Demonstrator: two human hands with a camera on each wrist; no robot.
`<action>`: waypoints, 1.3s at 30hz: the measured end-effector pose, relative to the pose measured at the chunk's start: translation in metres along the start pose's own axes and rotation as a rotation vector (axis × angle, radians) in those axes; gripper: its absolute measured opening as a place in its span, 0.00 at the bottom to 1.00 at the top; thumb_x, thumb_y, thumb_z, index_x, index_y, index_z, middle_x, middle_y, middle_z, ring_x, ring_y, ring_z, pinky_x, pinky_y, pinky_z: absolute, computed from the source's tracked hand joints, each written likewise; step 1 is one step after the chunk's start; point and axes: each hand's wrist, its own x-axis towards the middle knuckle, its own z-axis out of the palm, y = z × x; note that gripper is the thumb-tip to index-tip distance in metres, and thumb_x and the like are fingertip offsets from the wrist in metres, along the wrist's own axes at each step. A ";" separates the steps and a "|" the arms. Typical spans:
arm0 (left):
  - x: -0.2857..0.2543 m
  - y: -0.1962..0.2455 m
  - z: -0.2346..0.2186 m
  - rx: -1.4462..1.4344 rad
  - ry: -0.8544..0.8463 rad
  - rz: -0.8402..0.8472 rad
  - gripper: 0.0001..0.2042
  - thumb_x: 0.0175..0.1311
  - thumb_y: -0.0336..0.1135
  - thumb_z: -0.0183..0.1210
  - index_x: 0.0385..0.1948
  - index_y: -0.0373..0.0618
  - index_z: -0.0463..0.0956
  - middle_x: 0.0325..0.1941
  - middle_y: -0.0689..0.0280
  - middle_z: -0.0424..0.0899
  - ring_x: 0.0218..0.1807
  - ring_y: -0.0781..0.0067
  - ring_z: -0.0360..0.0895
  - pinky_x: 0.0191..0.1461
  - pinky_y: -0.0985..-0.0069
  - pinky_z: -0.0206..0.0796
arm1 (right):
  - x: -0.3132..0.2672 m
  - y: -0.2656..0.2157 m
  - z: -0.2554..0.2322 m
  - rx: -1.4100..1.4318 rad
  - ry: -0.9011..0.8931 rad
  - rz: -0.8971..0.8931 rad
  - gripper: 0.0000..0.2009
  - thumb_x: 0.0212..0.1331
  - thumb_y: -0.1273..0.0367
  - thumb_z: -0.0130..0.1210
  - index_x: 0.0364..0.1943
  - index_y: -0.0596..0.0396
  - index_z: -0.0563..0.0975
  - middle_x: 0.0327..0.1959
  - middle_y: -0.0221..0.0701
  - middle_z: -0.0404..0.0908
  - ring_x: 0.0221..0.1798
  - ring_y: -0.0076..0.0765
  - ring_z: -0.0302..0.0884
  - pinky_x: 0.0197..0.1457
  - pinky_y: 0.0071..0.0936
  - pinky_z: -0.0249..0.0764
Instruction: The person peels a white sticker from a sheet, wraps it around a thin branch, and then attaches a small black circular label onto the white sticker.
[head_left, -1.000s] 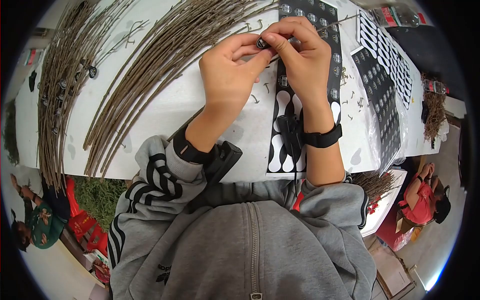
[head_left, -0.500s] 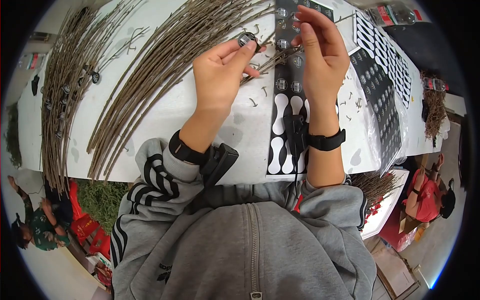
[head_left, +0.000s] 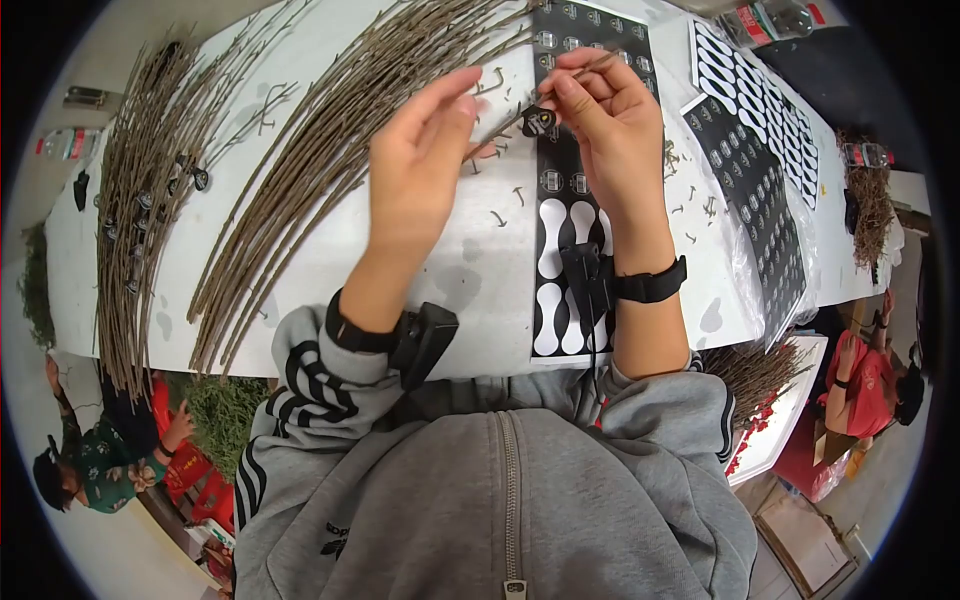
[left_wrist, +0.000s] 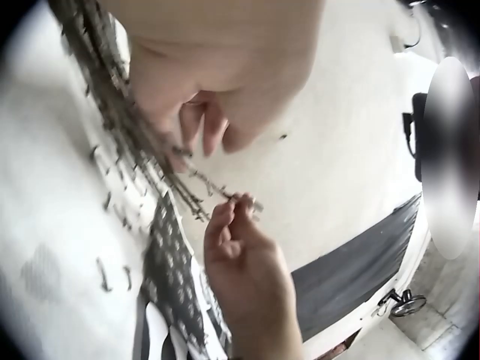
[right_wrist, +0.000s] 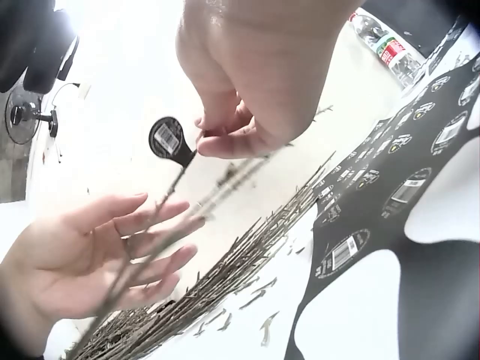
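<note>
A thin brown twig (right_wrist: pixel 173 185) carries a round black barcode label (right_wrist: pixel 166 139), folded about it like a small flag. My right hand (head_left: pixel 622 150) pinches the twig right beside the label, above the sticker sheet. In the head view the label (head_left: pixel 538 121) hangs just left of those fingertips. My left hand (head_left: pixel 412 185) is to the left with its fingers spread and loosely straight. The lower part of the twig passes across the left palm and fingers in the right wrist view, without those fingers closing round it.
A large bundle of bare twigs (head_left: pixel 330 130) lies left of the hands; another bundle (head_left: pixel 125 240) with black labels lies farther left. A black label sheet (head_left: pixel 555 155) with white cut-outs lies beneath the right hand. More sheets (head_left: pixel 755 180) and a bottle (head_left: pixel 770 22) are at right.
The left hand held the label and twig, then let go and opened, moving left. The right hand went from pinching to open, and now pinches the twig beside the label.
</note>
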 end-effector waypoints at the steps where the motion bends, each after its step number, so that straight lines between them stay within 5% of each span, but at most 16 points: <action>1: 0.003 0.001 -0.003 0.125 -0.006 0.135 0.15 0.65 0.35 0.58 0.47 0.32 0.76 0.40 0.61 0.84 0.30 0.79 0.79 0.29 0.87 0.64 | 0.000 0.000 -0.001 0.059 -0.002 -0.031 0.13 0.63 0.75 0.53 0.50 0.62 0.71 0.36 0.32 0.80 0.36 0.23 0.76 0.40 0.16 0.73; 5: -0.004 0.045 -0.025 0.660 -0.250 -0.057 0.14 0.62 0.33 0.60 0.45 0.32 0.77 0.37 0.63 0.84 0.28 0.84 0.74 0.29 0.87 0.64 | 0.002 -0.002 -0.005 0.207 -0.053 -0.070 0.12 0.63 0.75 0.52 0.49 0.61 0.71 0.37 0.32 0.80 0.39 0.24 0.77 0.45 0.17 0.74; 9: -0.004 0.052 -0.025 0.341 -0.281 -0.378 0.13 0.59 0.32 0.63 0.41 0.32 0.79 0.33 0.65 0.84 0.24 0.87 0.70 0.28 0.87 0.63 | 0.002 -0.005 -0.004 0.228 -0.039 -0.019 0.12 0.64 0.75 0.52 0.50 0.61 0.71 0.39 0.33 0.80 0.42 0.24 0.77 0.46 0.18 0.74; 15: -0.004 0.047 -0.023 0.344 -0.111 -0.304 0.13 0.56 0.31 0.65 0.40 0.32 0.79 0.30 0.67 0.83 0.23 0.88 0.70 0.27 0.88 0.62 | -0.005 -0.021 0.008 0.063 0.087 0.175 0.12 0.63 0.73 0.54 0.49 0.62 0.73 0.42 0.34 0.81 0.43 0.25 0.78 0.45 0.20 0.75; 18: -0.006 0.045 -0.020 0.350 -0.081 -0.295 0.13 0.56 0.31 0.66 0.39 0.32 0.78 0.30 0.67 0.83 0.23 0.89 0.69 0.26 0.88 0.62 | -0.008 -0.013 0.005 -0.002 -0.083 0.249 0.12 0.61 0.72 0.56 0.46 0.63 0.75 0.41 0.35 0.81 0.42 0.26 0.79 0.43 0.20 0.75; 26: -0.035 0.051 -0.045 0.361 -0.113 -0.245 0.12 0.56 0.31 0.65 0.38 0.34 0.79 0.28 0.68 0.82 0.23 0.88 0.68 0.25 0.85 0.60 | -0.013 -0.013 0.023 0.148 -0.060 0.224 0.09 0.63 0.72 0.53 0.41 0.65 0.77 0.35 0.35 0.81 0.39 0.28 0.79 0.40 0.21 0.74; 30: -0.066 0.065 -0.069 0.611 -0.065 -0.337 0.09 0.57 0.32 0.65 0.35 0.36 0.81 0.25 0.67 0.81 0.22 0.85 0.69 0.25 0.83 0.60 | -0.019 -0.002 0.024 0.075 -0.108 0.145 0.08 0.63 0.72 0.51 0.38 0.65 0.77 0.35 0.35 0.81 0.38 0.28 0.78 0.40 0.22 0.74; 34: -0.086 0.069 -0.082 0.809 0.081 -0.072 0.08 0.57 0.32 0.63 0.33 0.36 0.81 0.26 0.65 0.81 0.23 0.78 0.71 0.28 0.80 0.62 | -0.030 0.011 0.038 0.041 -0.154 0.142 0.08 0.62 0.72 0.51 0.39 0.64 0.78 0.36 0.35 0.81 0.39 0.27 0.78 0.41 0.22 0.73; 37: -0.089 0.070 -0.113 1.003 0.121 0.227 0.08 0.58 0.32 0.62 0.34 0.36 0.81 0.29 0.62 0.81 0.27 0.71 0.74 0.32 0.78 0.64 | -0.034 0.001 0.047 -0.112 -0.298 0.310 0.11 0.62 0.71 0.52 0.44 0.62 0.78 0.38 0.34 0.81 0.40 0.26 0.79 0.43 0.22 0.73; 39: -0.084 0.091 -0.146 1.093 0.233 0.195 0.07 0.57 0.28 0.61 0.35 0.36 0.81 0.31 0.62 0.80 0.33 0.73 0.75 0.36 0.80 0.65 | -0.034 -0.008 0.052 -0.144 -0.305 0.293 0.12 0.63 0.70 0.52 0.46 0.62 0.77 0.39 0.34 0.81 0.41 0.26 0.79 0.43 0.22 0.73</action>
